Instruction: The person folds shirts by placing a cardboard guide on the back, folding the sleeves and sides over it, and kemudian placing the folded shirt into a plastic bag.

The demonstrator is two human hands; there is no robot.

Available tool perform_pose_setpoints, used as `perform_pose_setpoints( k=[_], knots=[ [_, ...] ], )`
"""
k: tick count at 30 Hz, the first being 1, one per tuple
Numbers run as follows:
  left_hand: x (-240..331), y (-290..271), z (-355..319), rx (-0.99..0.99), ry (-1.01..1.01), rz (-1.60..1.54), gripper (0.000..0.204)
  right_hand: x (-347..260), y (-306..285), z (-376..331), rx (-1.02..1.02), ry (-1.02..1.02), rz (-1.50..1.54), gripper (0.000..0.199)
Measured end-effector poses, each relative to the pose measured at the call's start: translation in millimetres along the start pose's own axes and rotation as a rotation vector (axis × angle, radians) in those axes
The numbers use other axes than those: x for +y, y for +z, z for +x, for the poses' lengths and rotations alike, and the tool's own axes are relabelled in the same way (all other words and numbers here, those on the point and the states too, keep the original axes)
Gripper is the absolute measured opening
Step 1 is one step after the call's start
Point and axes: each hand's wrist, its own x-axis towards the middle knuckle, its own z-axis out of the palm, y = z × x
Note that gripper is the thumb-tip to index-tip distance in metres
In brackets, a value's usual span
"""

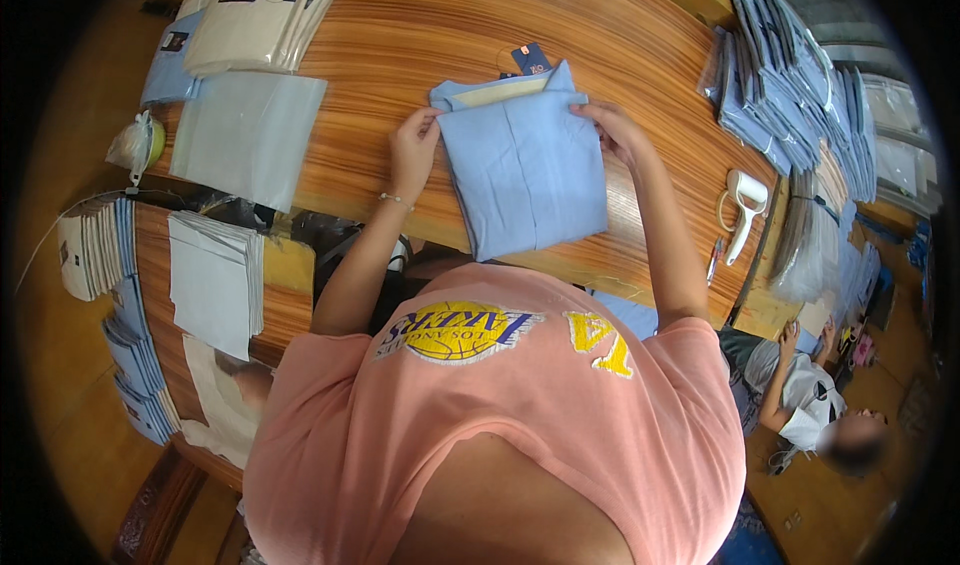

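A folded light blue garment [525,180] lies on the wood-grain table in front of me, its cream inner neckline facing away. A dark blue hang tag [531,60] sticks out beyond the neckline. My left hand [413,153] is closed on the garment's far left corner, thumb and fingertips at its edge. On the opposite side, my right hand [618,131] pinches the far right corner, with its other fingers curled beneath. The garment's near edge reaches the table's front edge, close to my body.
Stacked cream garments [262,25] and clear plastic bags [250,130] lie at left, above white sheets [215,280] on a side table. At right are a white lint roller [746,210], small snips [715,262] and bagged blue garments [770,90]. Another person [812,395] sits at lower right.
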Motion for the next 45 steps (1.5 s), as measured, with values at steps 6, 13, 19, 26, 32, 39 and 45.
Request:
perform_pose_setpoints(
  k=[6,13,19,26,32,39,45],
  knots=[
    [10,2,13,0.037,0.022,0.184,0.016,-9,18,16,0.137,-0.3,-0.09,0.025],
    [9,-2,22,-0.072,-0.066,0.153,0.015,-2,11,41,0.088,-0.325,0.151,0.02],
    [0,1,24,0.059,-0.023,0.234,0.016,-8,12,39,0.061,-0.285,0.186,0.02],
    [19,2,23,-0.004,-0.079,0.184,0.017,-8,11,40,0.031,-0.351,0.193,0.02],
    [-11,3,26,0.103,0.015,0.163,0.016,-4,15,45,0.034,-0.33,0.205,0.018],
    [-9,3,32,0.106,-0.149,0.043,0.018,-9,19,38,0.095,-0.31,0.224,0.02],
    [-21,2,37,0.146,-0.279,-0.05,0.022,-1,18,48,0.081,-0.379,0.219,0.023]
  ],
)
